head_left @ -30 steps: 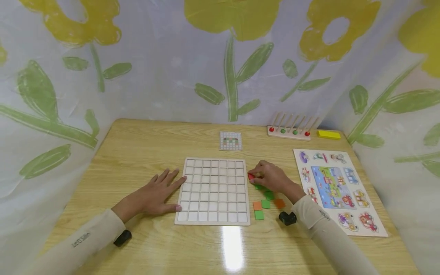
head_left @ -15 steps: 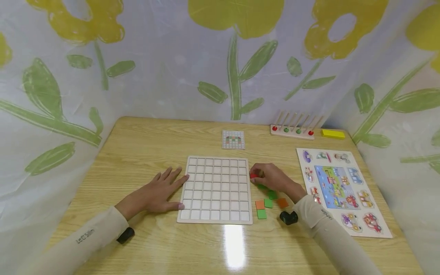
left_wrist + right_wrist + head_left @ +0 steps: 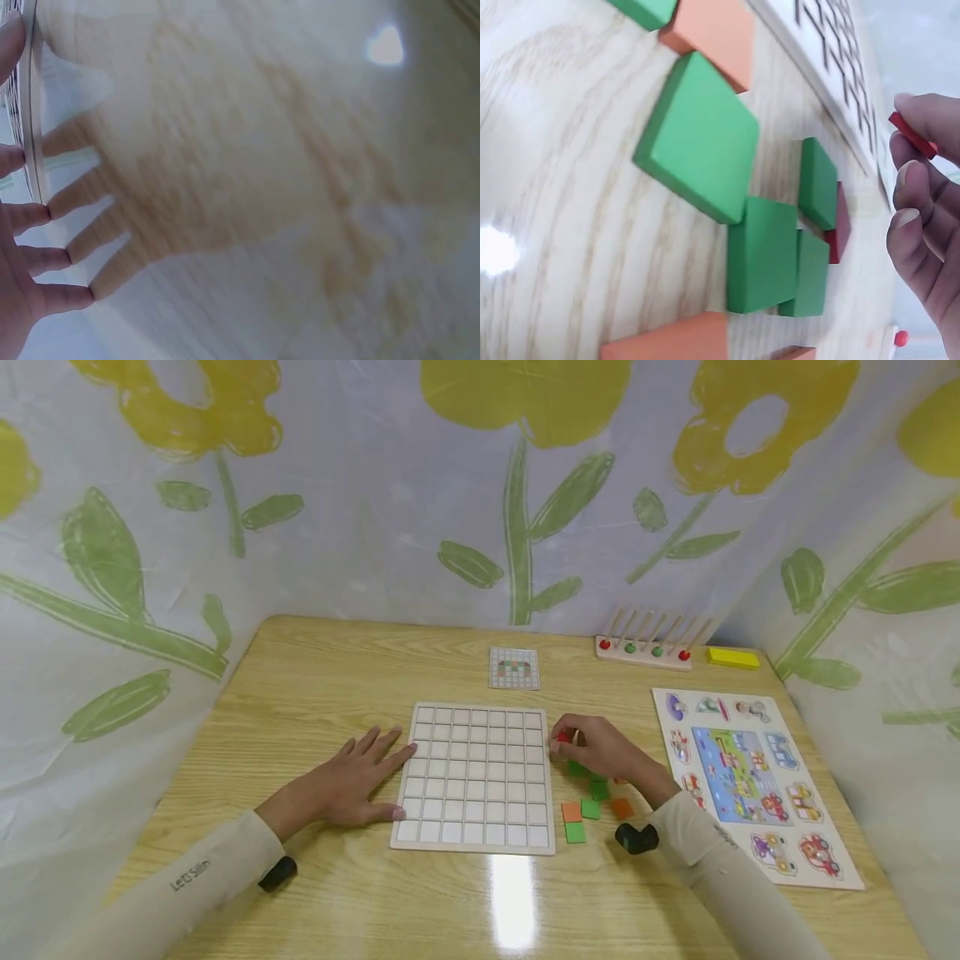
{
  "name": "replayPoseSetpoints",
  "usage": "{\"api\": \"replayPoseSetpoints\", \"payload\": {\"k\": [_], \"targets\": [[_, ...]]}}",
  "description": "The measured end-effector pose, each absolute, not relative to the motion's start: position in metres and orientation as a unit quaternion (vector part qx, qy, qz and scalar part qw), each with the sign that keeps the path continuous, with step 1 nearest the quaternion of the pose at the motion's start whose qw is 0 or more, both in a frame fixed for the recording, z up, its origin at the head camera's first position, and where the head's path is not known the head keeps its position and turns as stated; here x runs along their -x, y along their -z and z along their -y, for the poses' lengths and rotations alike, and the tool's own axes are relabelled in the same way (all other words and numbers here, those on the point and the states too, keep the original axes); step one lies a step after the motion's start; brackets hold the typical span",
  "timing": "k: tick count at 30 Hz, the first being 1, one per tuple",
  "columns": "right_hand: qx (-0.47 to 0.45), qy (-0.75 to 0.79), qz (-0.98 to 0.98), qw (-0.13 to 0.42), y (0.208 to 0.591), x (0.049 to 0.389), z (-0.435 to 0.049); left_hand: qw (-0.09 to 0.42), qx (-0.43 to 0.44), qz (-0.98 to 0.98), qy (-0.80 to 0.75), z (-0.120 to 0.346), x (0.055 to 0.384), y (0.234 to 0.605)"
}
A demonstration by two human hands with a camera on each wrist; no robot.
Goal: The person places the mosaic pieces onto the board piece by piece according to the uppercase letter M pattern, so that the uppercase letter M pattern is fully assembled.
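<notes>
The right hand (image 3: 596,747) pinches a red tile (image 3: 913,135) just beside the right edge of the grid board (image 3: 472,777). The left hand (image 3: 345,787), fingers spread, touches the board's left edge. Green tiles (image 3: 701,142) lie on the desk (image 3: 337,893) near the right hand.

White glare on glossy tabletop (image 3: 512,902)
</notes>
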State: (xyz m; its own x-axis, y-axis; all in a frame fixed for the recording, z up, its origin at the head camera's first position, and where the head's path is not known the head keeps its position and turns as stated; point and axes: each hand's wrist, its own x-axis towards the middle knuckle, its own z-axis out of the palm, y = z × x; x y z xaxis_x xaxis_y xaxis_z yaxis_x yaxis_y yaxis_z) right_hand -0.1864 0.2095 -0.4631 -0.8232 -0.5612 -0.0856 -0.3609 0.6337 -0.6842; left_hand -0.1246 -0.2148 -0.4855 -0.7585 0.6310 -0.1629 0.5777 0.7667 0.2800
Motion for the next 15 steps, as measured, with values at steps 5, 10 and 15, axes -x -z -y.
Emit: {"api": "replayPoseSetpoints", "payload": {"k": [5, 10, 15], "targets": [[0.254, 0.357, -0.887, 0.148, 0.4595, 0.1856, -0.2112, 0.128, -0.322, -0.932, -0.11, 0.2144, 0.124, 0.484], [0.254, 0.359, -0.885, 0.15, 0.4581, 0.1826, -0.2096, 0.13, -0.317, -0.934, -0.102, 0.2146, 0.1236, 0.486], [0.261, 0.366, -0.878, 0.167, 0.4573, 0.1804, -0.2071, 0.119, -0.318, -0.936, -0.096, 0.2156, 0.1245, 0.4894]]}}
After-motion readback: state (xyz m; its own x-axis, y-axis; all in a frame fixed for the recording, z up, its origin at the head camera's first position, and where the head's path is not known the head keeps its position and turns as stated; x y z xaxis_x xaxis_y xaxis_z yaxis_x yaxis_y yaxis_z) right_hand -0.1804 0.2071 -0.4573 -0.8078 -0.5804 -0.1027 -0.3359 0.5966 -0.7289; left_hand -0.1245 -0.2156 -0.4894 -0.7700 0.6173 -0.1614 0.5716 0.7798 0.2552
